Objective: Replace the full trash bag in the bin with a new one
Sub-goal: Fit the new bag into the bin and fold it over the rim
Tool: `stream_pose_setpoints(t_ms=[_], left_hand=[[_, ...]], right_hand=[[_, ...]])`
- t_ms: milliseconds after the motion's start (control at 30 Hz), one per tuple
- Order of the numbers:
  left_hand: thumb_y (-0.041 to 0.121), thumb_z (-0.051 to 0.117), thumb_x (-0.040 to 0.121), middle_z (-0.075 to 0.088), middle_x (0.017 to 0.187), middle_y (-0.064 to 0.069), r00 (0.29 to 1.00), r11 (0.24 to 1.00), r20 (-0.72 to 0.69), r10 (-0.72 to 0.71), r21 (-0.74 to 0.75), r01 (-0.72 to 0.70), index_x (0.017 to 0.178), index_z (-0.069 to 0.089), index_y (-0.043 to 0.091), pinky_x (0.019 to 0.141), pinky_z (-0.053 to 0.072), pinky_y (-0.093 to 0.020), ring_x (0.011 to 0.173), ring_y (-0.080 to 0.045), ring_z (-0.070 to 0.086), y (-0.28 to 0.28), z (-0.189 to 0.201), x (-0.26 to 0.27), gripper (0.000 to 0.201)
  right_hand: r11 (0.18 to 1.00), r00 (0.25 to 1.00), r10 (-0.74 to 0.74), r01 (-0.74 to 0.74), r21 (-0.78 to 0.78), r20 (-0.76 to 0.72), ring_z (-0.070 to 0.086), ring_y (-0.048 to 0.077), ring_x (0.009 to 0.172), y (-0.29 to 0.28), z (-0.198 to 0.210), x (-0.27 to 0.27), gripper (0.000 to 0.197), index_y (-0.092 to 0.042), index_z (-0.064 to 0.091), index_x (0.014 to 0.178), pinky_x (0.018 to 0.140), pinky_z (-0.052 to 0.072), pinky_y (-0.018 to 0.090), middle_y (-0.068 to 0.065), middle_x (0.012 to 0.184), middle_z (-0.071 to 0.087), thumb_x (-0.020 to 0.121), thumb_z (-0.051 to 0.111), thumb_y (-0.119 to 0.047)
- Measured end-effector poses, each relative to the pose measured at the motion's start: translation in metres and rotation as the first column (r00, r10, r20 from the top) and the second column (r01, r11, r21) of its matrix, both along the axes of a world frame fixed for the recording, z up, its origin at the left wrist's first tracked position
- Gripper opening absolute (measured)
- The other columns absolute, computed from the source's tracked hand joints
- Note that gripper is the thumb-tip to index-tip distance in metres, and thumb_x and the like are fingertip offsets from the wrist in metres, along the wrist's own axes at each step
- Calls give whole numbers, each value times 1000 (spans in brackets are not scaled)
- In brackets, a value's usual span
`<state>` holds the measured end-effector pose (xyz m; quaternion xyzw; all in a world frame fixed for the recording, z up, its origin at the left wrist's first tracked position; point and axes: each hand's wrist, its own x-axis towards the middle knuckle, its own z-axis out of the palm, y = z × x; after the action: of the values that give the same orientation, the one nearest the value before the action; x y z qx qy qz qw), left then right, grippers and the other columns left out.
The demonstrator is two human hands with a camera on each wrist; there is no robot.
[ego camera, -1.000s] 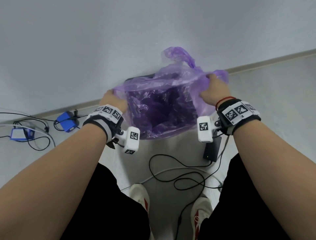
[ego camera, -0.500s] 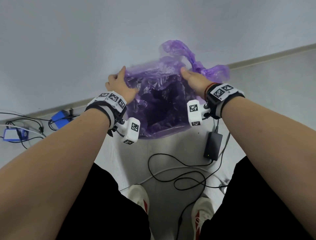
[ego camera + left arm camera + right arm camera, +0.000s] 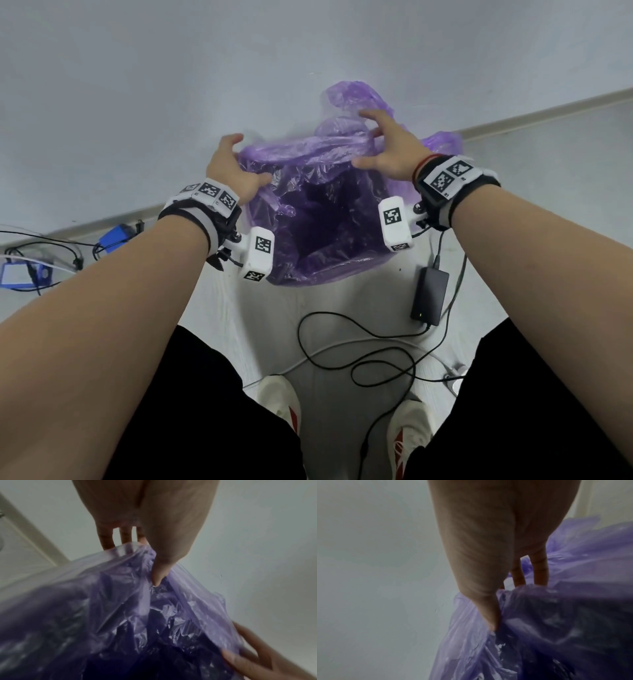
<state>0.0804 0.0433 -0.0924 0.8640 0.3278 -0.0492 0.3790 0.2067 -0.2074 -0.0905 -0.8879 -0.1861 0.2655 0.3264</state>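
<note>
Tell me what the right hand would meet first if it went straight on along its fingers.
Most likely the purple trash bag: the right hand sits at its far rim, with a raised flap just ahead. Beyond that stands the grey wall; depth is unclear.

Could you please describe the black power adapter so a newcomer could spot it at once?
Find the purple trash bag standing open against the wall. On the floor just right of it lies the power adapter: a flat black brick, the only solid block among thin looping cables.
</note>
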Motion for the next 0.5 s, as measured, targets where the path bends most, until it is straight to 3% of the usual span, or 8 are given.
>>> stream_pose_setpoints(t_ms=[67, 167, 267, 333, 433, 500], left_hand=[[22, 82, 74, 59, 127, -5, 994, 981, -17, -108, 163, 109, 134, 53, 22, 82, 41, -24, 100, -18, 59, -1, 1, 5, 66], [26, 78, 79, 71, 110, -4, 996, 965, 24, -90, 250, 81, 113, 70, 19, 79, 44, -21, 89, -16, 63, 3, 1, 9, 35], [26, 68, 90, 70, 83, 2, 997, 985, 59, 44, 162, -53, 101, 76, 18, 56, 43, -14, 60, -8, 56, 11, 3, 13, 15], [27, 61, 94, 61, 69, 5, 990, 988, 19, 137, 69, -138, 98, 75, 17, 45, 36, -17, 51, -7, 49, 20, 1, 17, 18], [29, 61, 93, 58, 64, 2, 976, 976, -77, 204, -56, -209, 98, 71, 13, 45, 38, -22, 49, -14, 47, 33, -1, 20, 20], [33, 62, 94, 56, 68, 0, 972, 978, -151, 179, -78, -192, 89, 63, 17, 55, 46, -27, 58, -20, 51, 39, -4, 20, 17]], right_hand=[[994, 989, 98, -91, -59, 111, 53, 22, 124, 11, 1, 5, 67, -21, 45, 142, 96, 33, 20, 5, 138, 55, 82, 76, -26], [998, 970, 9, 6, -60, 241, 60, 18, 97, 24, 1, 12, 34, -15, 68, 115, 90, 41, 21, 4, 117, 68, 82, 75, -23], [992, 957, -130, 128, 24, 258, 56, 13, 78, 29, 2, 21, 19, -12, 73, 92, 76, 45, 22, 1, 87, 66, 83, 76, -29], [984, 950, -179, 177, 30, 258, 56, 14, 76, 31, 3, 27, 20, -15, 70, 87, 72, 45, 23, 0, 81, 63, 84, 74, -34], [968, 952, -245, 252, -16, 183, 57, 15, 84, 29, -6, 33, 26, -14, 72, 96, 82, 48, 25, -1, 89, 63, 84, 73, -37], [951, 950, -303, 306, -37, 75, 59, 14, 76, 25, -12, 36, 26, -16, 72, 93, 75, 48, 25, -1, 84, 64, 84, 72, -40]])
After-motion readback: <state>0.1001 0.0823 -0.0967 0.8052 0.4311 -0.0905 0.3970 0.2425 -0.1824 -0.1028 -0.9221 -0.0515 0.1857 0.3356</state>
